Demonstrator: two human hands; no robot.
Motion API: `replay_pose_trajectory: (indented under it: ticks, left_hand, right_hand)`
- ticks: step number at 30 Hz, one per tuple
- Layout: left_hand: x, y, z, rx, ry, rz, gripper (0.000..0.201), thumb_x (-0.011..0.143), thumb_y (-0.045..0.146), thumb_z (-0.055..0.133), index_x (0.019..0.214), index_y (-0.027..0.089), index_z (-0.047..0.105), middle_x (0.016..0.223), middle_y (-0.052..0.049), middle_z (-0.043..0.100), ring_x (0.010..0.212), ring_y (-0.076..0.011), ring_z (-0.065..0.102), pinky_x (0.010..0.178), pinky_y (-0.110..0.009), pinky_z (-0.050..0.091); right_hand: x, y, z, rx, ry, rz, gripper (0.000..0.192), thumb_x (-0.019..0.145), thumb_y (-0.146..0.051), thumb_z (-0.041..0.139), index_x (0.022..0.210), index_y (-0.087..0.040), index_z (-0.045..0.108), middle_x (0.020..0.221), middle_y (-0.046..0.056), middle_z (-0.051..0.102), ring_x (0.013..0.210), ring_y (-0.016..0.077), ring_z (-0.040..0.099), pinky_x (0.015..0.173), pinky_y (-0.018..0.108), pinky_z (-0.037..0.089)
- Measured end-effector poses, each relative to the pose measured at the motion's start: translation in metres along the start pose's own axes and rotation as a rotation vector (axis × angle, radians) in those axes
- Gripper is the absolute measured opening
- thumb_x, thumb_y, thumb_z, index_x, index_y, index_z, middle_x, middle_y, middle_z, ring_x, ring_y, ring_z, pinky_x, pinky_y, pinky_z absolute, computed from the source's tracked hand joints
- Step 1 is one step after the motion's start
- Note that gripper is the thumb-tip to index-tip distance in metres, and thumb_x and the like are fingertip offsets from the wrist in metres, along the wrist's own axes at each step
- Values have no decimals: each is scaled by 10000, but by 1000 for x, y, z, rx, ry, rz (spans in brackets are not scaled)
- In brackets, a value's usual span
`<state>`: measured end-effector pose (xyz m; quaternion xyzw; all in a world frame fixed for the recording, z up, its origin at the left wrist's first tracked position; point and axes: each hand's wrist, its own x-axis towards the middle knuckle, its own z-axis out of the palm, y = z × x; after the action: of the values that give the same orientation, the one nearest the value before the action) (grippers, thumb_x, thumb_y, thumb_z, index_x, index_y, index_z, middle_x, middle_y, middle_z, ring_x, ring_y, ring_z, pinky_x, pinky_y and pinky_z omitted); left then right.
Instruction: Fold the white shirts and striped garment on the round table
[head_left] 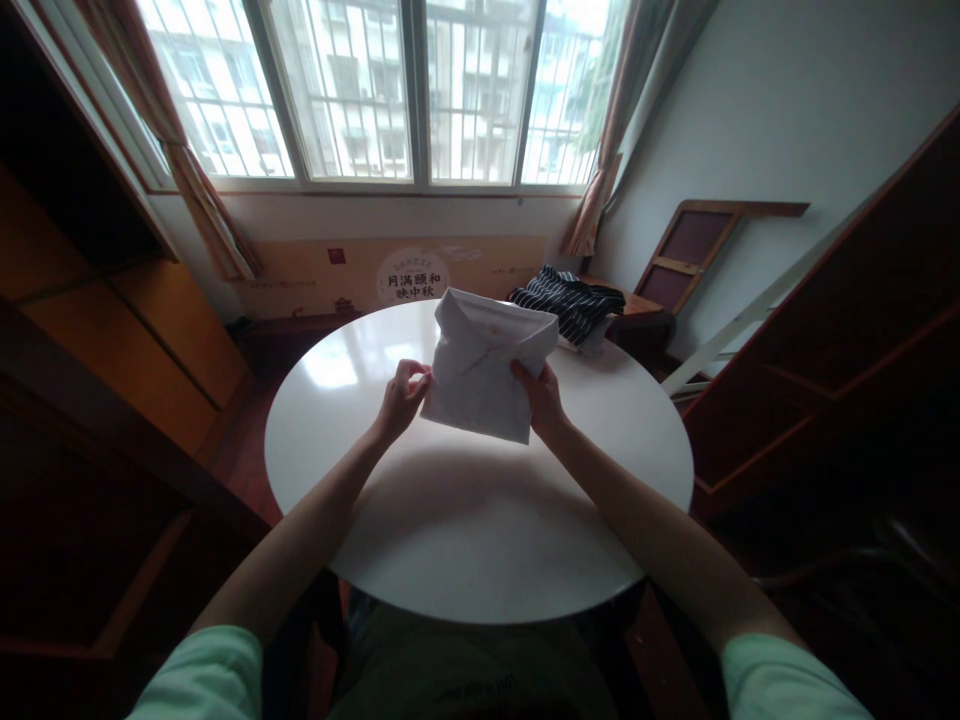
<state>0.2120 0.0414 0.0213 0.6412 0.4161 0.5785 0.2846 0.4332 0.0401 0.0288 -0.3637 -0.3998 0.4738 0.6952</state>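
Note:
A white folded garment (484, 375), flat and roughly square, is held up over the round white table (487, 560). A collar-like fold with a V shape runs along its top, and its lower corners look crisp. At its left edge, my left hand (405, 398) is closed in a pinch. My right hand (541, 398) grips the right side, thumb on the near face and the other fingers mostly hidden behind. The garment casts a soft shadow on the tabletop below.
Black-and-white striped clothing (566, 300) lies at the table's back right, with clear plastic by it. A wooden chair (679, 265) stands behind, near the right wall. A printed board (322, 270) rests under the barred window (420, 90). Wooden cabinets (142, 340) flank the left.

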Motion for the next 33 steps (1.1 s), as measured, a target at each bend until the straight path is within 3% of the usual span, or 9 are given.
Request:
replay_pose_trajectory:
  ticks: [4, 9, 14, 27, 33]
  left_hand:
    - [0, 0, -1, -16, -88, -35, 294, 728, 468, 587, 776, 182, 537, 923, -45, 634, 721, -154, 605, 622, -246, 462]
    - [0, 3, -2, -4, -98, -37, 270, 709, 452, 610, 763, 189, 575, 762, -17, 634, 655, -151, 598, 583, -234, 450]
    - [0, 4, -2, 26, -112, -23, 279, 708, 466, 596, 715, 189, 560, 807, -19, 646, 679, -155, 593, 593, -244, 456]
    - [1, 1, 2, -13, -25, -42, 299, 691, 487, 615, 685, 197, 543, 851, -48, 655, 725, -181, 577, 675, -297, 464]
    - [4, -6, 5, -59, 5, -113, 234, 722, 414, 575, 707, 182, 545, 823, -41, 627, 709, -165, 558, 627, -279, 457]
  right_hand:
    - [0, 0, 0, 2, -10, -17, 390, 565, -360, 727, 881, -206, 557, 791, 4, 649, 693, 173, 574, 663, 334, 471]
    - [0, 1, 0, -13, -15, -27, 384, 568, -368, 719, 876, -210, 554, 793, 7, 649, 690, 173, 571, 652, 332, 474]
    - [0, 1, 0, -36, -23, -31, 391, 564, -373, 723, 879, -209, 558, 784, 1, 645, 692, 174, 571, 656, 334, 466]
    - [5, 8, -3, -9, -1, -3, 412, 542, -368, 735, 876, -202, 561, 777, 1, 653, 685, 177, 574, 657, 339, 471]
    - [3, 6, -2, 13, 5, 13, 400, 537, -369, 740, 856, -202, 566, 759, 0, 655, 674, 178, 575, 650, 338, 476]
